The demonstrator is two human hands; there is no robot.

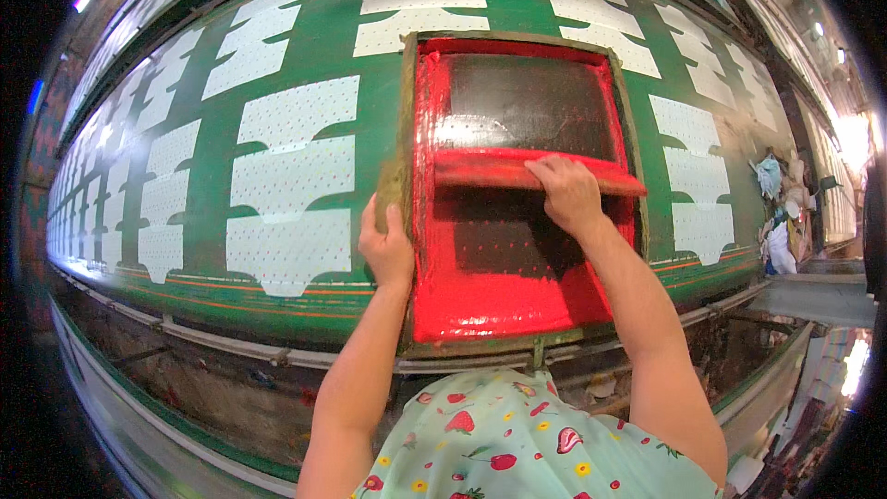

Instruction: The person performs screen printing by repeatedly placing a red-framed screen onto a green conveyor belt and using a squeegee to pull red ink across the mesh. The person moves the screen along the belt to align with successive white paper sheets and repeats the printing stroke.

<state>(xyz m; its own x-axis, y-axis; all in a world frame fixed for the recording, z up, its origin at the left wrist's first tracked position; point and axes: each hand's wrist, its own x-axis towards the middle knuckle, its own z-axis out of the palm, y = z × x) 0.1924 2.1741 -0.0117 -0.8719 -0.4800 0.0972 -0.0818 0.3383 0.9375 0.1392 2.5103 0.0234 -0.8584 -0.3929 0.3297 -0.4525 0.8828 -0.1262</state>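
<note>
Frame [517,189] holding red ink, right hand [570,192] on squeegee [490,169]

Single view only: head-worn fisheye camera, aimed forward and down across long green desk [305,305]. Scene seen from person's own standpoint at near edge of desk; forearms enter from lower edge. Red-coated screen frame [517,314] set close, near centre of picture. Straight desk edges bent toward rim; far ends pushed small at left and right. No second view shared.
</note>
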